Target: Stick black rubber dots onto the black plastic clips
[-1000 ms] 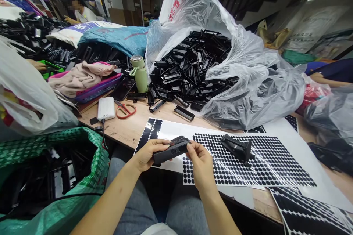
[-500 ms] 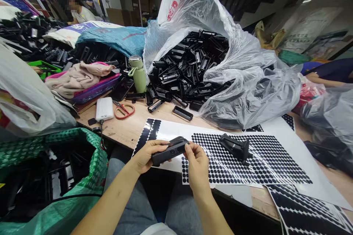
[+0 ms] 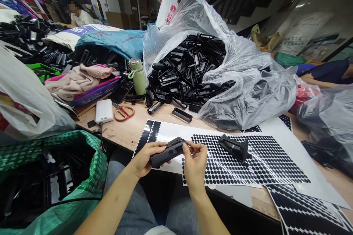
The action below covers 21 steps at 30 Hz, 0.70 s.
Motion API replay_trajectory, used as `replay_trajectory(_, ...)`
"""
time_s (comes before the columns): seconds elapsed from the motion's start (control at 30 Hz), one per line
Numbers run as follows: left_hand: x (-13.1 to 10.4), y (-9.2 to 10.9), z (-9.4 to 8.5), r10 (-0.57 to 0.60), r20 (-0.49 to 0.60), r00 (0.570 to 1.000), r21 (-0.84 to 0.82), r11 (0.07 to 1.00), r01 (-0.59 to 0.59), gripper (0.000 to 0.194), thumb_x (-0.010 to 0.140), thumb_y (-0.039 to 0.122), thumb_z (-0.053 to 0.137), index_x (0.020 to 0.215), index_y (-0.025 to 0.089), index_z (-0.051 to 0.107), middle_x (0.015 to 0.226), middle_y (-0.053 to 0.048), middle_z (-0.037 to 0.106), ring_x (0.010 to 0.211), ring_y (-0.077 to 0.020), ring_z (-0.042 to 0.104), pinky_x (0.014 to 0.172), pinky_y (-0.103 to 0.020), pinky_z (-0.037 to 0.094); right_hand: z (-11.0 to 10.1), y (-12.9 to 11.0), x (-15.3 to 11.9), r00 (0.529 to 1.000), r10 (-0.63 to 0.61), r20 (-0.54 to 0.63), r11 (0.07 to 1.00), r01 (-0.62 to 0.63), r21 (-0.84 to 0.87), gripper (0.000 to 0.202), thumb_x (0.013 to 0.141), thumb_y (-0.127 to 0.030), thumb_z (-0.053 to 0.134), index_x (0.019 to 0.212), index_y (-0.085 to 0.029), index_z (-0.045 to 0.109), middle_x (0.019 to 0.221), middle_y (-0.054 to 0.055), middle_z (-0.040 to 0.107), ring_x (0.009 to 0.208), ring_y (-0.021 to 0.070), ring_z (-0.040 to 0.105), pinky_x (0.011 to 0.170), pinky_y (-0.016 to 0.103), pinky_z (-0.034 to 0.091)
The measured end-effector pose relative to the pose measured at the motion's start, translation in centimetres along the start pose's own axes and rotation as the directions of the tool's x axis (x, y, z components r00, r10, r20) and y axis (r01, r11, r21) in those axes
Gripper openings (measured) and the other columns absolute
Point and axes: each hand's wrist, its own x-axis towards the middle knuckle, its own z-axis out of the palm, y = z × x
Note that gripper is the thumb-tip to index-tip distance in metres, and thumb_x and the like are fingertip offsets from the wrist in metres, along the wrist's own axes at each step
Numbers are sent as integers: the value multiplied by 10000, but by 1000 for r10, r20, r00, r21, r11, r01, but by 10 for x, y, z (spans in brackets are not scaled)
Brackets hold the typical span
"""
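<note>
A black, oblong plastic part (image 3: 167, 153) with a textured surface and a round spot on its near side is held in front of me, over the table's front edge. My left hand (image 3: 146, 158) wraps round its left end, thumb on top. At its right end, my right hand (image 3: 195, 159) is closed, thumb against the near face and fingers curled behind. Anything small under that thumb is hidden. Beneath and to the right lies a sheet of black round stickers (image 3: 264, 169). A black bracket-like piece (image 3: 234, 148) rests on that sheet.
Behind stands a clear plastic bag (image 3: 248, 91) spilling black parts (image 3: 190, 69). Scissors (image 3: 124, 114), a white power bank (image 3: 104, 111), a green bottle (image 3: 138, 77) and a basket with cloth (image 3: 93, 90) are leftward. A green sack (image 3: 96, 154) stands low left. Other people sit farther off.
The view has shifted slightly. Both hands keep hold of the black part, which is tilted a little more, and my right thumb has moved slightly left along its end.
</note>
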Motion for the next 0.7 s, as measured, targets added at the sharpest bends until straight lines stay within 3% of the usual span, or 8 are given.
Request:
replay_trajectory(0.1,-5,9,-15,35,-103,994,7,999,-34,301,672,211,635,941,76,612,742,-128,679,627,-262,663,444,-253,462,0,9,11,997,18,71,1000,-19,15,254,803,-382,502,962,-219,390,922,41,582,849,161,583,763,326,462)
replay_trajectory(0.17,-10,20,-30,112,-205,972,13,994,-112,299,673,196,628,950,85,610,768,-121,686,650,-262,667,454,-251,472,-5,12,21,986,28,166,983,3,-184,196,822,-388,454,909,-213,446,873,37,584,802,167,576,725,321,454)
replay_trajectory(0.27,-18,34,-48,200,-302,932,41,980,-197,291,670,174,624,950,97,615,806,-107,691,665,-248,670,454,-239,477,-22,12,36,964,25,263,842,122,-526,164,820,-349,433,782,-207,504,779,28,582,726,179,548,677,316,420)
replay_trajectory(0.37,-20,36,-50,180,-276,944,53,984,-172,272,677,184,623,935,98,616,795,-106,690,668,-251,670,450,-243,476,-41,11,45,931,67,359,662,228,-714,141,806,-269,428,725,-202,523,752,35,586,714,188,539,686,320,396)
replay_trajectory(0.5,-14,25,-36,96,-227,969,41,995,-89,267,692,213,621,933,99,609,786,-112,685,664,-266,670,450,-258,473,-48,17,47,887,124,445,510,328,-795,115,794,-218,441,758,-185,545,842,68,578,757,192,548,704,305,399)
replay_trajectory(0.6,-8,18,-27,48,-174,983,33,999,-43,270,700,222,619,935,89,608,759,-117,681,645,-263,667,449,-259,467,-45,24,47,893,140,428,445,329,-833,102,791,-204,448,768,-179,545,871,77,566,758,189,553,702,296,400)
replay_trajectory(0.7,-6,16,-24,28,-129,991,32,999,-24,287,714,234,612,952,74,604,736,-125,677,630,-257,664,446,-254,460,-45,30,49,899,139,414,446,317,-837,98,789,-191,441,747,-185,529,854,67,565,755,184,551,697,292,396)
